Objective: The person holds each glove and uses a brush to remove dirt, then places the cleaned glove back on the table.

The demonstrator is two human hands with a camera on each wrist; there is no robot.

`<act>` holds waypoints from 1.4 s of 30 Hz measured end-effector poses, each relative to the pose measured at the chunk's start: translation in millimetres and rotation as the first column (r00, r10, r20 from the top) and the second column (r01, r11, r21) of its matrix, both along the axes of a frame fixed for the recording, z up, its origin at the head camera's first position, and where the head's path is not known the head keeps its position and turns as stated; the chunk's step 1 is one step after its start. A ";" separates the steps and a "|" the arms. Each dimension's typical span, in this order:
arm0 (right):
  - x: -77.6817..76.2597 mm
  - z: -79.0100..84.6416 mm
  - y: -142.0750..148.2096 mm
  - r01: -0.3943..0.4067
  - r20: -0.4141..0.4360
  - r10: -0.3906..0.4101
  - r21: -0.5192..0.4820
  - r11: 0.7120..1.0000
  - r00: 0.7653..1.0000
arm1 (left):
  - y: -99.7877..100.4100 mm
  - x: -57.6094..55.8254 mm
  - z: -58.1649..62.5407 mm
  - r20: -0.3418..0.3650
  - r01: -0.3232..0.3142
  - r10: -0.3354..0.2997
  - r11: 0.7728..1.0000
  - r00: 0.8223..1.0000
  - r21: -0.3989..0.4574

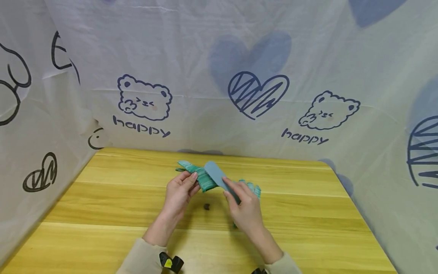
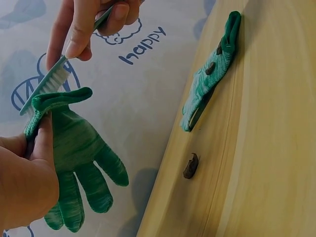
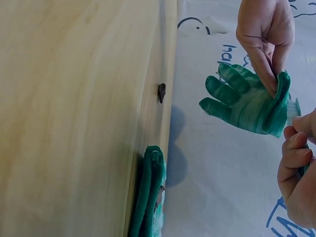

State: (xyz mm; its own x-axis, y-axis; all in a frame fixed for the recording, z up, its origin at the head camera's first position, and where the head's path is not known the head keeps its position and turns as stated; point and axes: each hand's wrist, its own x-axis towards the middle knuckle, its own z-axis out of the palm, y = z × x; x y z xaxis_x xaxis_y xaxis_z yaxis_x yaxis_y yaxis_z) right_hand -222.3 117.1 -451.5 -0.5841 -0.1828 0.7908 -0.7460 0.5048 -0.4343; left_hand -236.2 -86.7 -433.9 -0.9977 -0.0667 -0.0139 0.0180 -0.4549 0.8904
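My left hand (image 1: pixel 179 192) pinches a green-and-white knitted glove (image 1: pixel 206 182) by its cuff, held up over the table. In the left wrist view the glove's fingers (image 2: pixel 101 192) hang downward. My right hand (image 1: pixel 248 209) grips a blue-green brush (image 1: pixel 215 174) by its handle. The brush's white bristles (image 2: pixel 55 81) meet the outside of the cuff. On the table a second green glove (image 2: pixel 207 86) lies beside my right hand, partly hidden by it in the head view, with brown bits (image 2: pixel 211 68) on it.
A small dark brown lump (image 1: pixel 207 206) lies on the wood-grained table (image 1: pixel 113 198) between my forearms. Behind the table's far edge hangs a white cloth (image 1: pixel 202 125) printed with hearts and bears, and more cloth encloses both sides.
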 end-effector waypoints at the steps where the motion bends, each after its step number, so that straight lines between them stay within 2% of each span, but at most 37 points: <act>1: -0.3 -0.5 0.2 0.001 0.003 -0.001 -0.001 1.000 1.000 | 0.2 -0.1 0.3 0.004 -0.003 0.003 1.000 1.000 0.002; 5: -1.7 -2.5 2.3 0.015 0.019 -0.015 -0.005 1.000 1.000 | 0.1 -1.0 0.7 0.008 -0.015 0.015 1.000 1.000 0.009; 11: -7.2 -0.6 9.7 0.094 0.023 -0.093 -0.056 0.994 0.995 | -6.6 -2.1 3.2 -0.011 -0.044 0.045 0.998 0.999 0.046; 16: -8.3 2.5 14.6 0.092 0.049 -0.088 -0.089 0.992 0.995 | -10.0 -2.2 3.8 -0.012 -0.026 0.027 0.999 1.000 0.037; 23: -2.2 6.3 8.3 0.029 0.008 -0.029 -0.055 0.998 1.000 | -5.0 -0.1 0.3 -0.019 -0.015 0.013 0.992 1.000 -0.125; 28: 1.6 6.3 3.5 -0.002 -0.011 0.001 -0.038 0.999 1.000 | -1.1 0.0 -0.7 -0.024 0.008 -0.013 0.982 1.000 -0.191; 31: 3.7 5.4 1.0 -0.006 0.001 0.006 -0.025 1.000 1.000 | 0.1 0.7 -1.1 -0.035 0.044 -0.053 0.977 0.998 -0.210; 35: 5.3 3.4 -2.3 -0.012 0.020 0.012 -0.005 1.000 1.000 | 0.9 1.6 -1.8 -0.062 0.085 -0.099 0.976 0.993 -0.200; 42: 5.7 0.7 -6.0 -0.056 0.050 0.056 -0.003 0.998 0.997 | 0.9 1.9 -3.4 -0.078 0.080 -0.089 0.990 0.993 -0.113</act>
State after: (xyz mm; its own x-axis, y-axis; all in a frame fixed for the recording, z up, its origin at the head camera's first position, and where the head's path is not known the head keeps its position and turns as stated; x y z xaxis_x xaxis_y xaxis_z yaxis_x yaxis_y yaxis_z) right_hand -216.6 111.1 -450.8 -0.6122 -0.2151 0.7609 -0.7501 0.4624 -0.4728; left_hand -234.4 -85.7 -437.3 -0.9972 0.0212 0.0715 0.0593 -0.3576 0.9320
